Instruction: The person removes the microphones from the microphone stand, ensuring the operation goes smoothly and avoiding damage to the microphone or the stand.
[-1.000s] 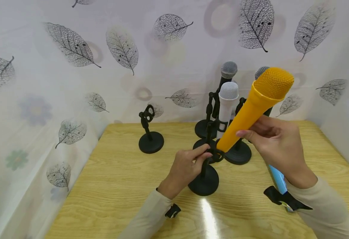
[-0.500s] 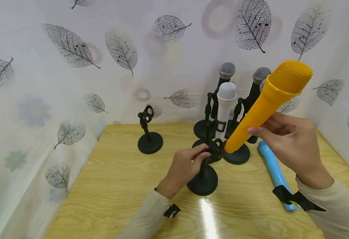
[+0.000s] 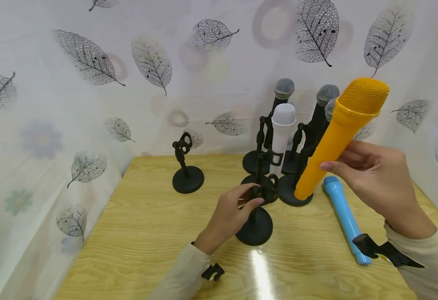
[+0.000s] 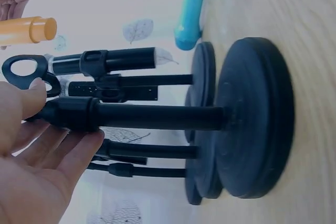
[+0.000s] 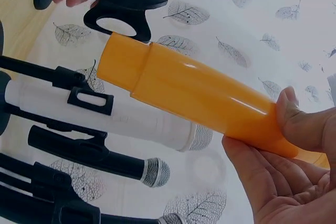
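My right hand (image 3: 380, 183) holds a yellow-orange microphone (image 3: 328, 141) partway along its handle, thumb in front, with its mesh head up and leaning right. My left hand (image 3: 228, 214) grips the upper part of a black desktop microphone stand (image 3: 254, 229), whose round base is on the table. In the left wrist view, the thumb lies at the clip joint and the fingers curl beneath the stem (image 4: 157, 116). The stand's ring clip (image 5: 118, 27) has nothing in it. In the head view, the microphone's lower end is to the right of this clip, apart from it.
Behind the hands, a white microphone (image 3: 280, 135) and several black ones with silver heads (image 3: 284, 88) sit in stands. A light blue microphone (image 3: 346, 218) lies on the table at right. Another stand (image 3: 187, 179), its clip unfilled, is at the back left.
The yellow-orange microphone has moved right, away from the ring clip, and now stands more upright. My left hand stays at the stand; its fingers have shifted slightly and the clip has turned.
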### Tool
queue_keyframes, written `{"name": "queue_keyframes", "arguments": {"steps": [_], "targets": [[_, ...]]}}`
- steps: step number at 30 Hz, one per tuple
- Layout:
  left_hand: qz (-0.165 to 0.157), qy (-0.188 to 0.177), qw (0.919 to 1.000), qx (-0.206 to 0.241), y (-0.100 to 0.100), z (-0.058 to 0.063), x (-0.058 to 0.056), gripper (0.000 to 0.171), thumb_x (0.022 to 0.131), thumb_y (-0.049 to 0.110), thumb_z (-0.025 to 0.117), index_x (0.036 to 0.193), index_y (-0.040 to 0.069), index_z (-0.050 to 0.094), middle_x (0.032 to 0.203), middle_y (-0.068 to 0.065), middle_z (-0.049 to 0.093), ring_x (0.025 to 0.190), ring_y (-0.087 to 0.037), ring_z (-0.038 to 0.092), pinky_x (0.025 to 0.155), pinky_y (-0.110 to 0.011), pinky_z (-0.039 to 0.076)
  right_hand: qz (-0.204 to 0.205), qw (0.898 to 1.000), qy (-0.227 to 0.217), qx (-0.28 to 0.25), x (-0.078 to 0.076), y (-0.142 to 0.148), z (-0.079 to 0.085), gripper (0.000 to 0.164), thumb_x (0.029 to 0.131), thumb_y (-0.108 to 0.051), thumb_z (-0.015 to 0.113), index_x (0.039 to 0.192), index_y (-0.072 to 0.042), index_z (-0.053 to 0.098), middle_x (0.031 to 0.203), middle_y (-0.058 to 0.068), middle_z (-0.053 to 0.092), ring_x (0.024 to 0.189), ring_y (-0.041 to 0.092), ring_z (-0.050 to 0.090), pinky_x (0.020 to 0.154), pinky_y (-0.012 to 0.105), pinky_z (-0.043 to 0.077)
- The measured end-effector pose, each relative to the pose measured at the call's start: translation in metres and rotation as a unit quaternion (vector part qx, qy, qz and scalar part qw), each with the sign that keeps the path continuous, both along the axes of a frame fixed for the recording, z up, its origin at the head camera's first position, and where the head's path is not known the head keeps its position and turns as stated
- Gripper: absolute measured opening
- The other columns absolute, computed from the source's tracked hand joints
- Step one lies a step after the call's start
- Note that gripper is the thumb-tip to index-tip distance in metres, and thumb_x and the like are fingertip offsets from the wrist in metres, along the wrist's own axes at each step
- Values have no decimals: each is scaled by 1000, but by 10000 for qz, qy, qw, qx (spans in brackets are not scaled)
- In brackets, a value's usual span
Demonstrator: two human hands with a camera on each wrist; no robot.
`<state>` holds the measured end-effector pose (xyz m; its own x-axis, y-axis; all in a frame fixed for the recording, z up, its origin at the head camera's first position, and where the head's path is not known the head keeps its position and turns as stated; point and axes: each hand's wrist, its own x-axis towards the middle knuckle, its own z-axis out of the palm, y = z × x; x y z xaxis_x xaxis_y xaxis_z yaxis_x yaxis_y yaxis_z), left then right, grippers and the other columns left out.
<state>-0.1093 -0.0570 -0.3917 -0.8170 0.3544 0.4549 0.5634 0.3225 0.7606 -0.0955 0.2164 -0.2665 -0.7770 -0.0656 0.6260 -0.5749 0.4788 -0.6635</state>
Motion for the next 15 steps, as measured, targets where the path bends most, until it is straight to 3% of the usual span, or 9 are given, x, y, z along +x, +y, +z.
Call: {"name": "queue_keyframes", "arguments": {"steps": [4, 8, 15], "targets": [[-117, -559, 9983, -76, -2, -6, 1, 30, 96, 18, 71, 123, 5, 66, 110, -7, 71, 102, -14, 70, 82, -20, 55, -140, 9996, -238, 72, 0, 7, -1, 53, 75, 13, 83, 125, 5, 68, 101, -21, 72, 86, -3, 71, 72, 13, 52], [-180, -866, 9955, -331, -4, -13, 0, 31, 96, 20, 71, 123, 5, 65, 104, -4, 72, 97, -12, 70, 81, -20, 55, -300, 9981, -527, 50, -2, 16, -4, 52, 79, 9, 82, 128, 4, 66, 101, -23, 71, 87, -5, 70, 74, 11, 51], [-130, -924, 9944, -489, -4, -24, -1, 32, 97, 21, 71, 123, 4, 66, 103, -3, 73, 94, -6, 70, 80, -20, 55, -525, 9948, -866, 56, -4, 32, -9, 47, 81, 5, 83, 125, 6, 66, 98, -26, 69, 84, -8, 69, 71, 10, 51]]}}
